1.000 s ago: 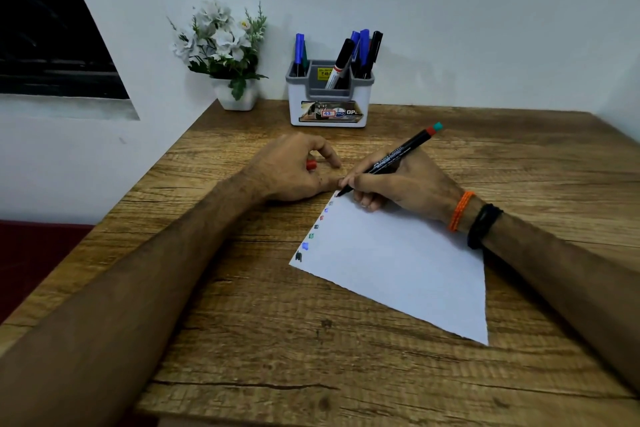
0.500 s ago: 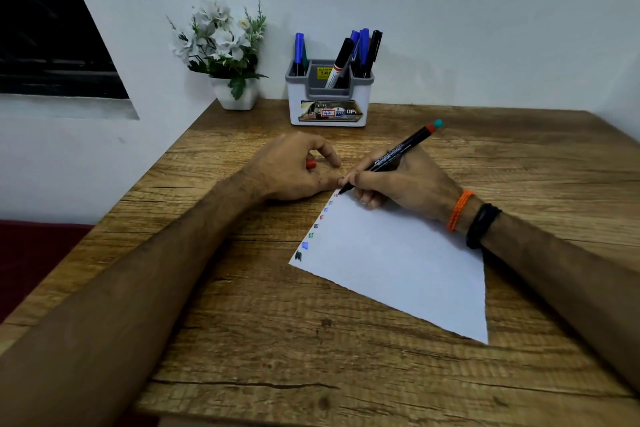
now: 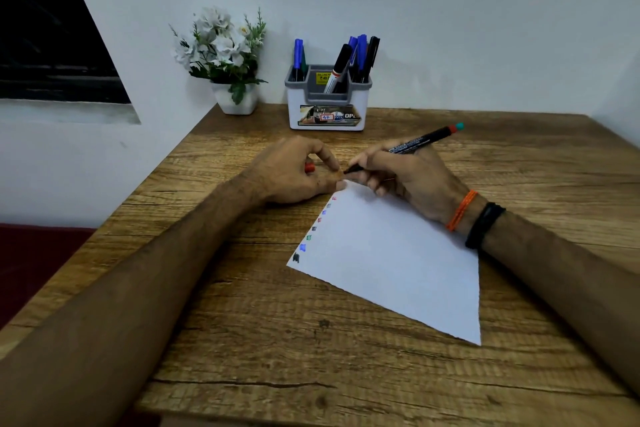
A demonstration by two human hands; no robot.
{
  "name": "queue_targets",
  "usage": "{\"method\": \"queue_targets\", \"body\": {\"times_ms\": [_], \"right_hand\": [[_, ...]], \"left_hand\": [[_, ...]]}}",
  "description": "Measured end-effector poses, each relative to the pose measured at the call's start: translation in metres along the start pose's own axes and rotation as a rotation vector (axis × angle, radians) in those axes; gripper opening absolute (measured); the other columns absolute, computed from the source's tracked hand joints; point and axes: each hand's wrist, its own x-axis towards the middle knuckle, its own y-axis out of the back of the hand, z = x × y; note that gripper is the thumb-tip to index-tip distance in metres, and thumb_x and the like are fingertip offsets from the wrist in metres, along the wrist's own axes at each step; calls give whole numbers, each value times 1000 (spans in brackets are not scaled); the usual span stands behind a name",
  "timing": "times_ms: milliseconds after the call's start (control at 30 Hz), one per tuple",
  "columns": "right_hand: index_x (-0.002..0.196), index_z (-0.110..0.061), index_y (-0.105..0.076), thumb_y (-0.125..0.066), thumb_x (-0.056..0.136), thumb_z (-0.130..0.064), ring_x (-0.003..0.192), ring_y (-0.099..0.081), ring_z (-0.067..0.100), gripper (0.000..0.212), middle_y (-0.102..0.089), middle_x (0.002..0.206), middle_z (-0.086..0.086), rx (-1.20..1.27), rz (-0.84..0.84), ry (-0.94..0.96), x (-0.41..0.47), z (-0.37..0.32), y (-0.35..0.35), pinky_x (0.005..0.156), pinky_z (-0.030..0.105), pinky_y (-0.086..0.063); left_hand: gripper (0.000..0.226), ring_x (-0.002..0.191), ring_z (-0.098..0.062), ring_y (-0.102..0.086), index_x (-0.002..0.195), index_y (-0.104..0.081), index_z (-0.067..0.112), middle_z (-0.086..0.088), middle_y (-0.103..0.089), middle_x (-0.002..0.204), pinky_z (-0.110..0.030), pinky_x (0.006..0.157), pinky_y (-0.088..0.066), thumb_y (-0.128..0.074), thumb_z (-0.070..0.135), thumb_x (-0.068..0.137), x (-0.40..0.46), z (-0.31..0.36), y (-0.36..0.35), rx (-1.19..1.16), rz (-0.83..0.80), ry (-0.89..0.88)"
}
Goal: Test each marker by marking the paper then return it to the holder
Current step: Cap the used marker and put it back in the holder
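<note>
At twelve o'clock, the holder (image 3: 327,107) keeps six markers – our right hand (image 3: 405,180) grips one marker (image 3: 412,145), left hand (image 3: 294,173) pinches a red cap (image 3: 309,168) – eight marks (image 3: 313,229) on one paper (image 3: 398,260)

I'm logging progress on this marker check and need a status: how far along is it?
Done: a column of small coloured test marks runs down the left edge of the white paper sheet. In hand: the right hand holds a black marker with a red band, tip at the sheet's top corner; the left hand holds a small red cap. Left: capping it and returning it to the white-and-grey holder.
</note>
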Motion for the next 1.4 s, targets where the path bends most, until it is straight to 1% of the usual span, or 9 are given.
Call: {"method": "queue_targets", "body": {"times_ms": [133,267,400,467,600,867,1000,1133,1400], "right_hand": [[81,-12,-64,-63,90,-6,50,-58,11,10,-67,64,5,144,80,-45,4,-5,4,45,18,-45],[78,-12,-63,-70,87,-13,47,-53,12,12,-61,63,1,62,132,26,3,-10,8,44,20,-42],[82,-11,-68,-64,92,-18,48,-53,13,12,-64,69,2,79,126,47,2,-12,10,45,20,-41],[90,-11,-73,-61,91,-23,49,-54,13,16,-68,75,3,123,99,27,3,-12,12,46,19,-41],[102,-13,-74,-48,80,-33,53,-56,12,40,-73,86,5,160,24,-7,4,-10,16,49,19,-43],[109,-4,-71,-36,91,-19,52,-56,14,42,-74,90,11,205,-6,3,6,-6,18,48,20,-43],[100,-9,-73,-44,80,-26,50,-55,14,39,-75,90,12,195,35,12,7,-6,18,48,22,-42],[89,-13,-62,-57,93,-14,44,-56,16,6,-76,92,14,165,80,0,6,-7,14,46,22,-43],[90,-8,-75,-76,83,-17,46,-50,8,12,-72,71,4,11,142,98,5,2,14,47,18,-42]], "left_hand": [[26,86,-3,-57,94,-69,30,14,-65,97,-29,75,-47,-71,51,78,2,-2,5,-174,3,42],[15,94,-6,-63,106,-61,23,7,-68,97,-30,83,-49,-63,25,92,4,-4,10,-440,50,80],[17,90,-11,-67,112,-49,12,6,-73,90,-25,75,-49,-52,5,96,1,-5,8,-531,75,-27],[14,90,-14,-68,107,-54,13,3,-74,92,-32,75,-52,-54,5,95,2,-6,7,-534,87,-66],[14,78,-10,-63,103,-62,13,0,-66,88,-30,72,-53,-59,5,92,3,-4,6,-570,124,-79],[17,72,-16,-59,107,-64,5,-6,-65,85,-31,67,-56,-59,6,92,2,-3,5,-629,131,-114],[16,71,-14,-58,106,-65,6,-1,-65,83,-32,68,-56,-59,5,92,3,-6,6,-642,133,-117],[16,68,-9,-59,106,-66,7,0,-65,79,-31,68,-56,-61,7,90,3,-4,3,-669,114,-129],[15,56,-7,-55,97,-64,4,0,-68,71,-20,50,-46,-56,16,92,3,-4,1,-750,103,-117]]}}
